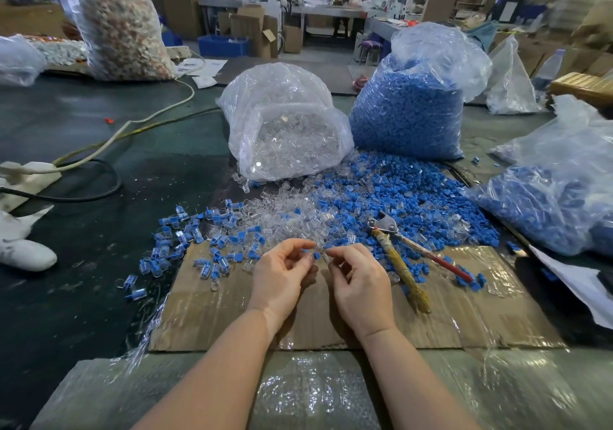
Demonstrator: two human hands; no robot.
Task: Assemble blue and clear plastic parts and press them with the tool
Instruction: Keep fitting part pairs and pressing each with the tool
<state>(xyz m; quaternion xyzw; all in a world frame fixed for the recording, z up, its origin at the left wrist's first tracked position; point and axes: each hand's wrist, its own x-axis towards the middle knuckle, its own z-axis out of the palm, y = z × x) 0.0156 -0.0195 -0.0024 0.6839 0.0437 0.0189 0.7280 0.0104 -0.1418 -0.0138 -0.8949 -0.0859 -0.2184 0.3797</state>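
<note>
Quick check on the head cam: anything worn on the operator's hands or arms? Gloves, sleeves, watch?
Nothing worn. The left hand and right hand are bare, no gloves, and no rings or watch show. Both forearms are uncovered right to the frame's bottom edge, with no sleeve in view.

A tall bag of mixed reddish pieces (122, 28) stands far left; white cables (132, 124) trail near what may be a white shoe (25, 253).

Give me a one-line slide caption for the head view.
Left hand and right hand join a blue plastic part to a clear one above cardboard, pliers lying unused beside them.
</note>
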